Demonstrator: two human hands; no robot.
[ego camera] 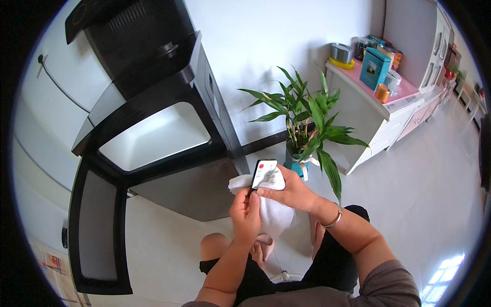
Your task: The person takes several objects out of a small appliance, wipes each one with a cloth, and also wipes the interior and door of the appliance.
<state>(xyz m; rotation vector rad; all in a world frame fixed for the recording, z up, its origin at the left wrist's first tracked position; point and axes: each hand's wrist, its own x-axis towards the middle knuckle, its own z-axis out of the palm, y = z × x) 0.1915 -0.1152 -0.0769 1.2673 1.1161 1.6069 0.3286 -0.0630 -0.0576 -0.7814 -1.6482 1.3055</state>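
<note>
A small remote control (261, 172), white-faced with black edges and a red button, is held upright near the picture's middle. My left hand (245, 211) grips its lower end between thumb and fingers. My right hand (293, 190) holds a white cloth (276, 215) against the remote's face, its thumb pressing on the cloth near the lower edge. The cloth hangs down below both hands, and one fold sticks out to the left behind the remote. The fingers of my right hand are partly hidden by the cloth.
A black cabinet with an open door (98, 226) stands at left. Beyond my hands is a leafy potted plant (303, 115) in a teal container. A white sideboard (360, 122) at right bears a teal tin (374, 69), a metal bowl (341, 53) and several jars.
</note>
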